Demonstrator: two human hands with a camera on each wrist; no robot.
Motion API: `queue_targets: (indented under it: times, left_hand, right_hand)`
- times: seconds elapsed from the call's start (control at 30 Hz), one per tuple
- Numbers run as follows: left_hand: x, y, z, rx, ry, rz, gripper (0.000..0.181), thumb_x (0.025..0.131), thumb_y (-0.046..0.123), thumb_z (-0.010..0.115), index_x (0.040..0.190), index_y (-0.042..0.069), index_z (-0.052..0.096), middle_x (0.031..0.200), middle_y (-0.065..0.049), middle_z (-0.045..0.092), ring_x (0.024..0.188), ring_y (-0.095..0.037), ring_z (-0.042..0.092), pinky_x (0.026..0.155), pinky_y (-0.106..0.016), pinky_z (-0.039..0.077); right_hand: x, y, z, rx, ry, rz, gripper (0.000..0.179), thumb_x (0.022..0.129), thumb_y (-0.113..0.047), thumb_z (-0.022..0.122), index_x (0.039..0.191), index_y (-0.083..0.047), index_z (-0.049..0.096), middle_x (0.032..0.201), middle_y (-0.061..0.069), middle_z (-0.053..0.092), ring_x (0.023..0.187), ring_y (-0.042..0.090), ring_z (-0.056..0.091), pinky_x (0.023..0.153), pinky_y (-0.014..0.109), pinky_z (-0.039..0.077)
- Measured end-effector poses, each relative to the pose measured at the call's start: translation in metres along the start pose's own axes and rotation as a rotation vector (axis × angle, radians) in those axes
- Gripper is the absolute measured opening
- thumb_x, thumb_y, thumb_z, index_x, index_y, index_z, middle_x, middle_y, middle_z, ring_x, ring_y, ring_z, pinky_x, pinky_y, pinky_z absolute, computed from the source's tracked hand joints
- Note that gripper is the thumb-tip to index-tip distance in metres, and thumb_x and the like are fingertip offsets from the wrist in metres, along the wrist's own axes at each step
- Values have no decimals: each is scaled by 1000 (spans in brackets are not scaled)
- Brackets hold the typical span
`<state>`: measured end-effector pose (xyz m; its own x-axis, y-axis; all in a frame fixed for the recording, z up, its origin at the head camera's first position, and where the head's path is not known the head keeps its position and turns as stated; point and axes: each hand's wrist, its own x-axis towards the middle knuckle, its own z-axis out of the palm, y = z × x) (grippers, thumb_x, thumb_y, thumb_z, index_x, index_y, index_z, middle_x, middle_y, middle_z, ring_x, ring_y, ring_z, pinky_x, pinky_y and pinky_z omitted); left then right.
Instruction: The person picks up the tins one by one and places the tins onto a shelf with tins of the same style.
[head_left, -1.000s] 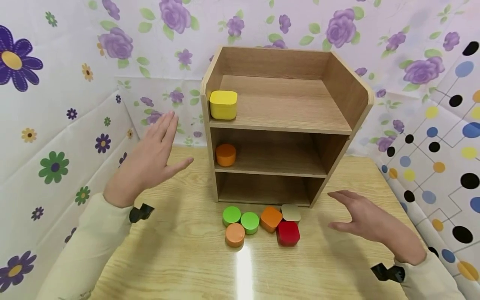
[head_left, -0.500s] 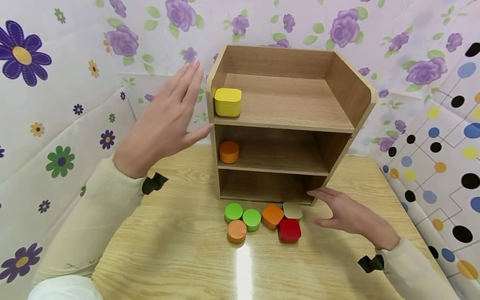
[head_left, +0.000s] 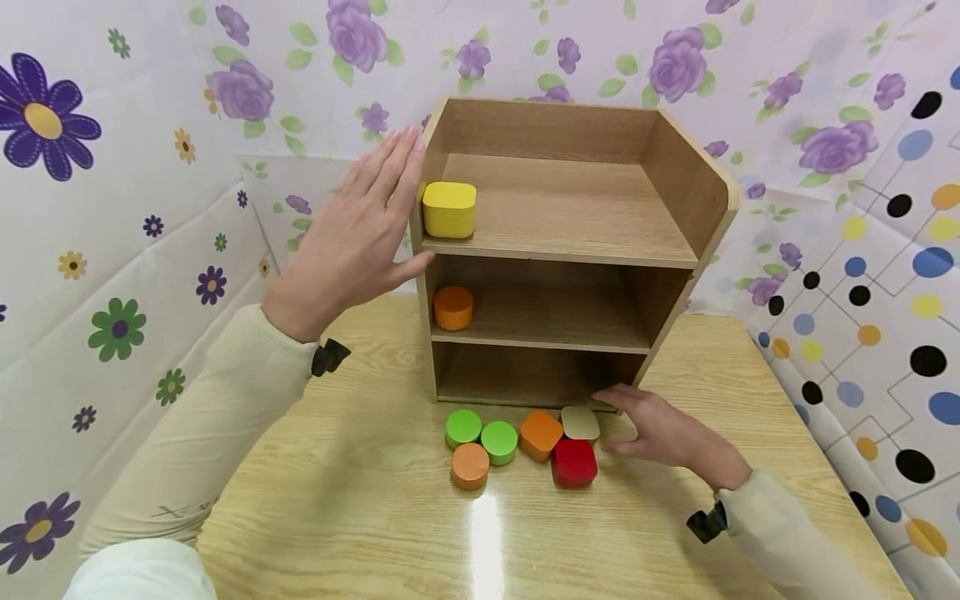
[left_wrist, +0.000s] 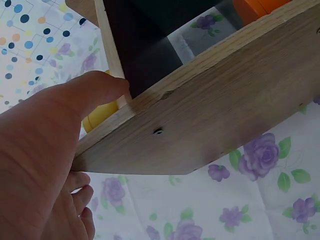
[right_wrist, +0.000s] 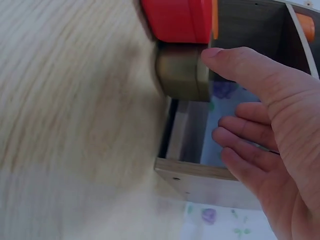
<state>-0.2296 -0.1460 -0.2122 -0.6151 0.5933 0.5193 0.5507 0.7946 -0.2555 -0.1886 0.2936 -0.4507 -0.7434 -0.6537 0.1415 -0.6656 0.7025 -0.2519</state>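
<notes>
A wooden shelf unit (head_left: 555,343) stands on the table. My left hand (head_left: 360,225) is at its left side panel, fingers extended. In the left wrist view the thumb (left_wrist: 100,90) lies at the panel's front edge, beside the yellow box (head_left: 449,210) on the top level. My right hand (head_left: 667,429) reaches in low at the shelf's right front corner, fingers apart from the thumb. Its thumb tip overlaps the beige box (right_wrist: 182,72) in the right wrist view. Touching that box are a red box (head_left: 575,463) and an orange square box (head_left: 542,435).
Two green round boxes (head_left: 463,428) and a light orange round box (head_left: 470,466) lie in front of the shelf. An orange round box (head_left: 453,308) sits on the middle level. Patterned cloth walls (head_left: 855,275) enclose the wooden table (head_left: 360,500).
My left hand has moved up and right to the shelf's left side. My right hand has moved left toward the beige box and the shelf's corner. The boxes have stayed in place.
</notes>
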Motion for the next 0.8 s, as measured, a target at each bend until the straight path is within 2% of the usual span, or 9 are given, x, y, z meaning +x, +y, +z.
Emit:
queue_targets:
  times: [0.33, 0.8]
  left_hand:
    - [2, 0, 8, 11, 14, 11, 114, 94, 43, 78, 166, -9, 6, 177, -26, 9, 165, -39, 14, 138, -46, 13]
    - [1, 1, 7, -53, 12, -7, 113, 93, 38, 81, 166, -8, 8, 176, -26, 12, 165, -40, 16, 138, -48, 15]
  right_hand:
    - [9, 1, 16, 29, -2, -12, 66, 84, -23, 89, 139, 2, 63, 133, 15, 69, 117, 30, 69, 96, 47, 64]
    - [16, 1, 21, 62, -46, 19, 60, 86, -20, 87, 138, -2, 64, 134, 13, 68, 118, 28, 67, 100, 48, 62]
